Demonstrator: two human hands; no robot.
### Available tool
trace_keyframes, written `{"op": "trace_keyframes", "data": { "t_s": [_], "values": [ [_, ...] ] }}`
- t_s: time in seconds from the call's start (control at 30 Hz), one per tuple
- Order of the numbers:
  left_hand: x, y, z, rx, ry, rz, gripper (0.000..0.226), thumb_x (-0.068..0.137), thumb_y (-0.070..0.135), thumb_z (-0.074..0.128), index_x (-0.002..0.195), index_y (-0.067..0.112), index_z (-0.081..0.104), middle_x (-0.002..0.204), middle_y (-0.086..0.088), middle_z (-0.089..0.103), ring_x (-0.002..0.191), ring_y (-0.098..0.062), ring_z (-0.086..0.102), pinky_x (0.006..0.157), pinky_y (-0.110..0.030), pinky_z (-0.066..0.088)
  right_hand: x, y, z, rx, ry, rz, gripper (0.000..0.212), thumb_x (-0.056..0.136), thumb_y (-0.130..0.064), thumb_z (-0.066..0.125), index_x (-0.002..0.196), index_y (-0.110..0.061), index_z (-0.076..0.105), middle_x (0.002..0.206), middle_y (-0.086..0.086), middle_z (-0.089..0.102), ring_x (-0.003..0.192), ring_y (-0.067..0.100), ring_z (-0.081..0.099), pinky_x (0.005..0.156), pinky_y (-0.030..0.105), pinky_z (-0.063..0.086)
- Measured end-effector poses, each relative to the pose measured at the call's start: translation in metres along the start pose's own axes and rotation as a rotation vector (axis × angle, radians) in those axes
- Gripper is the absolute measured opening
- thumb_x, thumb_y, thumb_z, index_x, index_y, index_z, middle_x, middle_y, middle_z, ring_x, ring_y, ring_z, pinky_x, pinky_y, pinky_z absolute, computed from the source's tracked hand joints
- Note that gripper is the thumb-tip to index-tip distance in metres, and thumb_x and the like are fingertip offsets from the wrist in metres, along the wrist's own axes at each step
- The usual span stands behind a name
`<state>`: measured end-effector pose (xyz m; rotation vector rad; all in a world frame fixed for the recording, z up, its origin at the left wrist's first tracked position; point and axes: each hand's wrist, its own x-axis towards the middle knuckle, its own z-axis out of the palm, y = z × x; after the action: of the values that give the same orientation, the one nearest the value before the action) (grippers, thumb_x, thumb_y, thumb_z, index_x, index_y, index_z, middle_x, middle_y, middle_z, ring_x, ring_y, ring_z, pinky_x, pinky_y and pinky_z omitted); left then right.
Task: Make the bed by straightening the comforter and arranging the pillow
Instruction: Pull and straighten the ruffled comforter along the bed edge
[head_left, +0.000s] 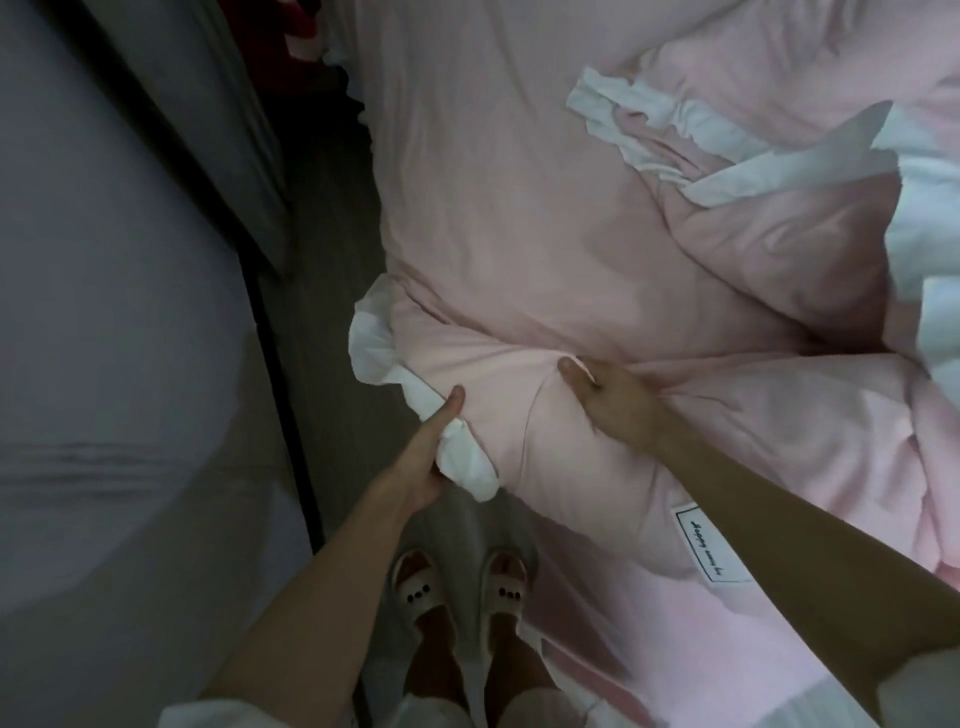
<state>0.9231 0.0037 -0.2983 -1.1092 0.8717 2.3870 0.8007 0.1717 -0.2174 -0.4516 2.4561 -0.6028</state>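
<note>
1. Comforter (519, 218) – pink, with a white frill (374, 343) along its edge – lies rumpled over the bed, filling the upper and right part of the view. Its near corner hangs at the bed's side, just above the person's feet.
2. Left hand (426, 457) grips the frilled corner: thumb lies flat on top of the pink cloth, the other fingers are curled under the frill and hidden, so a bunch of white frill is pinched between them.
3. Right hand (608, 400) grips a fold of the comforter further in on the bed, to the right of the left hand. Thumb points toward the left hand; the other fingers are buried in the cloth, curled round the gathered fold. Creases run out from this grip.
4. Label (709, 545) – white, black border, small script I cannot read – is sewn on the comforter below the right forearm.
5. More frill (639, 119) shows in a heap at upper right, where the comforter is folded over itself. Whether a pillow is in that heap, cannot tell.
6. Slippers (457, 587) – pale, with dark dots on the straps – are on both feet, standing on the floor (322, 322) between the bed and a grey panel (104, 312) at left.
</note>
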Motion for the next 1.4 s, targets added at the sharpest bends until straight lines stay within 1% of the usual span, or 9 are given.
{"op": "trace_keyframes", "data": {
  "t_s": [0.2,0.33,0.47,0.63,0.77,1.0,1.2,1.3,1.4],
  "values": [
    [-0.03,-0.044,0.039,0.168,-0.026,0.184,0.023,0.072,0.036,0.074,0.087,0.02,0.067,0.092,-0.002,0.066,0.092,-0.017,0.059,0.088,-0.031,0.045,-0.012,0.015,0.009,0.084,0.105,0.146,0.048,0.101,-0.037,0.026,0.129,-0.007,0.051,0.135,0.019,0.052,0.126,0.034,0.046,0.105,0.035,0.033],
    [-0.037,-0.068,0.057,0.51,0.255,0.476,0.037,0.089,0.013,0.061,0.124,0.009,0.053,0.12,-0.003,0.058,0.11,-0.013,0.053,0.093,-0.023,0.04,-0.038,0.024,0.006,0.08,0.092,0.135,0.049,0.1,-0.04,0.026,0.128,-0.008,0.051,0.136,0.017,0.052,0.125,0.033,0.047,0.103,0.033,0.034],
    [-0.05,-0.08,0.059,0.611,0.358,0.627,0.045,0.094,0.025,0.05,0.135,0.009,0.041,0.13,-0.008,0.054,0.121,-0.021,0.05,0.101,-0.032,0.04,-0.078,0.031,0.011,-0.035,0.257,-0.075,0.045,0.097,-0.045,0.032,0.118,-0.013,0.055,0.117,0.018,0.064,0.108,0.038,0.058,0.091,0.039,0.045],
    [-0.08,-0.066,0.067,0.599,0.298,0.513,0.076,0.086,0.044,0.057,0.146,0.024,0.015,0.145,0.002,0.039,0.13,-0.018,0.041,0.11,-0.042,0.036,-0.093,0.023,0.0,-0.325,0.6,-0.296,0.041,0.091,-0.038,0.036,0.111,-0.014,0.063,0.098,0.019,0.063,0.092,0.036,0.059,0.079,0.04,0.038],
    [-0.097,-0.063,0.052,0.386,0.253,0.159,0.103,0.05,0.076,0.07,0.135,0.025,0.041,0.131,0.003,0.057,0.116,-0.021,0.055,0.091,-0.038,0.049,-0.106,0.018,0.014,-0.381,0.751,-0.486,0.03,0.082,-0.024,0.047,0.106,-0.02,0.065,0.098,0.009,0.06,0.091,0.025,0.049,0.077,0.036,0.026],
    [-0.111,-0.153,0.004,0.492,0.172,0.017,0.088,0.052,0.061,0.08,0.125,0.022,0.052,0.123,-0.003,0.064,0.113,-0.022,0.058,0.103,-0.045,0.042,-0.17,0.067,0.093,-0.307,0.081,-0.358,0.042,0.092,-0.03,0.037,0.132,-0.024,0.048,0.133,-0.002,0.049,0.124,0.021,0.043,0.1,0.039,0.037],
    [-0.131,-0.167,0.009,0.59,0.107,0.304,0.087,0.068,0.044,0.078,0.14,0.026,0.034,0.136,0.01,0.049,0.122,-0.015,0.048,0.107,-0.04,0.038,-0.196,0.067,0.104,-0.122,0.153,-0.33,0.059,0.088,-0.039,0.025,0.142,-0.018,0.035,0.151,0.004,0.031,0.14,0.019,0.025,0.115,0.034,0.019],
    [-0.138,-0.182,-0.006,0.323,0.118,0.195,0.083,0.061,0.055,0.078,0.132,0.023,0.048,0.128,0.005,0.06,0.117,-0.019,0.056,0.107,-0.042,0.039,-0.21,0.07,0.11,-0.013,0.193,-0.246,0.05,0.094,-0.027,0.045,0.143,-0.022,0.034,0.153,0.004,0.024,0.142,0.02,0.019,0.117,0.037,0.019],
    [-0.145,-0.209,-0.02,0.445,0.135,0.015,0.103,0.045,0.074,0.076,0.132,0.027,0.047,0.13,0.004,0.059,0.118,-0.022,0.056,0.107,-0.044,0.038,-0.224,0.084,0.125,-0.009,0.067,-0.168,0.057,0.092,-0.027,0.051,0.144,-0.024,0.03,0.155,0.003,0.019,0.143,0.021,0.017,0.116,0.039,0.022]
  ]
}}
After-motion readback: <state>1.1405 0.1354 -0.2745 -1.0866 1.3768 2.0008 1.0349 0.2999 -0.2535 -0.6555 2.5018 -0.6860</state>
